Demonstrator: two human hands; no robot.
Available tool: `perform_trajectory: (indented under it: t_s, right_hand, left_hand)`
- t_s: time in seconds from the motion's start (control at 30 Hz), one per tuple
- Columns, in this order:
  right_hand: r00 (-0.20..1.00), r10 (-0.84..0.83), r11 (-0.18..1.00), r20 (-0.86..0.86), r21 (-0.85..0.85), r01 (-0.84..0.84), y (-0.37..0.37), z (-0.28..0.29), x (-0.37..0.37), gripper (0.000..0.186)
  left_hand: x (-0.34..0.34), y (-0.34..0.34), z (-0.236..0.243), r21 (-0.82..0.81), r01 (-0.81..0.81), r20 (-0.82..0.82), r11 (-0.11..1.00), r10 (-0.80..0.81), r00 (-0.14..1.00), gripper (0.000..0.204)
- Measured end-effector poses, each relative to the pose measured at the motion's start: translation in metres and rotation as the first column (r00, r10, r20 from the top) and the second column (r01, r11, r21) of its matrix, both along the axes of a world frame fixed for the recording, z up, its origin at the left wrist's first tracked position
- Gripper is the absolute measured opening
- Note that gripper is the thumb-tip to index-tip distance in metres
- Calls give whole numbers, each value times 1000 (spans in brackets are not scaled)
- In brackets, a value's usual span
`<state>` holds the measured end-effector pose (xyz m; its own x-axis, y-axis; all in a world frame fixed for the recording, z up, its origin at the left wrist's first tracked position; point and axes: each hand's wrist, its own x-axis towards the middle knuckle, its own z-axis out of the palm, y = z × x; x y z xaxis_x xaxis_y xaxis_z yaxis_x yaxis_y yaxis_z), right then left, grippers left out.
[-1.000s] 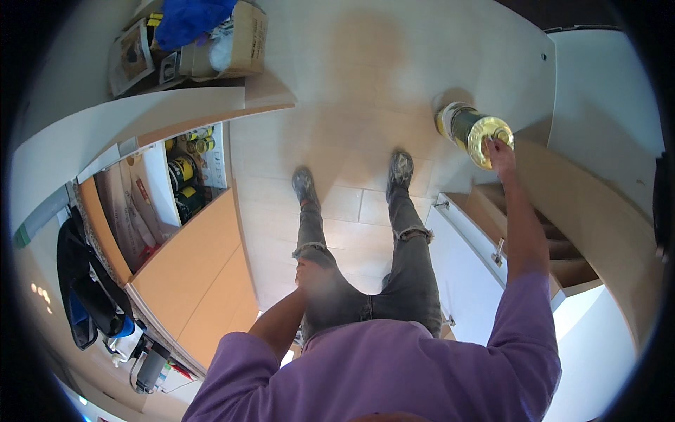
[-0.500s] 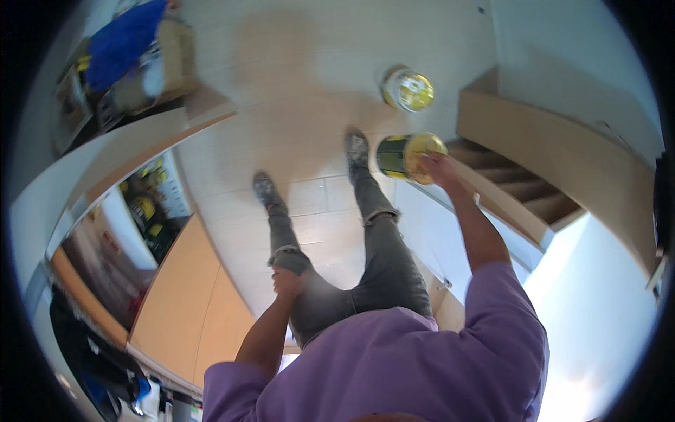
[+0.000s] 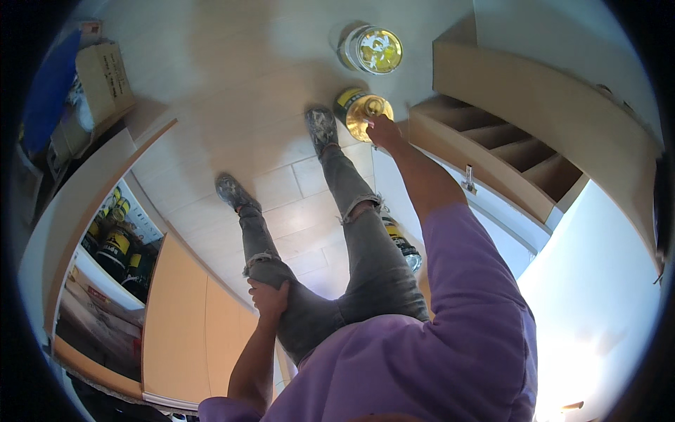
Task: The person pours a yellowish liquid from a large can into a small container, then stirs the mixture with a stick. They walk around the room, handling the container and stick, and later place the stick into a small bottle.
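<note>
My right hand [image 3: 384, 132] reaches down to a round metal can [image 3: 360, 111] with a dark and yellow side and a gold-coloured top. Its fingers are closed at the edge of that top; the exact grip, rim or handle, is hard to see. The can is beside my right shoe [image 3: 322, 131]. Farther off on the floor stands a second can [image 3: 378, 50], silver-sided, its yellow lid smeared with white. My left hand [image 3: 269, 298] rests on my left thigh just above the ripped knee, thumb and fingers apart over the grey jeans, holding nothing.
To the right a drawer [image 3: 492, 137] with wooden dividers juts out. A bottle-like container [image 3: 404, 246] lies partly hidden beside my right leg. On the left an open cabinet holds dark and yellow cans [image 3: 116, 250]; beyond it sits a cardboard box [image 3: 105, 81] with a blue cloth [image 3: 53, 91].
My view has shifted, so the cans appear higher and farther left. The can in my right hand shows more of its top now. The container beside my right leg has come into sight.
</note>
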<state>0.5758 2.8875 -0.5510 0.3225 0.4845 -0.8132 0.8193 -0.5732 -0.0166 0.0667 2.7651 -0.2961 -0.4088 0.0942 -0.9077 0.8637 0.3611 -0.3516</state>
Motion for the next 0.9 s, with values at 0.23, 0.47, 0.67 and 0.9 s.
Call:
perform_trajectory:
  t_s: [0.23, 0.47, 0.67, 0.9]
  right_hand:
    - [990, 136, 990, 44, -28, -135, 27, -15, -9, 41]
    - [991, 120, 981, -50, 159, -111, 29, -40, 14, 38]
    - [993, 71, 975, -94, 216, -49, 64, -24, 8, 38]
    - [911, 411, 797, 45, 468, -383, 63, -74, -11, 41]
  left_hand:
    - [-1, 2, 0, 31, 26, 16, 999, -26, 1000, 133]
    - [-3, 0, -8, 2, 38, 21, 999, -38, 999, 131]
    - [3, 2, -3, 4, 22, 17, 1000, -22, 1000, 130]
    - [-3, 10, -10, 17, 42, 14, 999, -42, 999, 128]
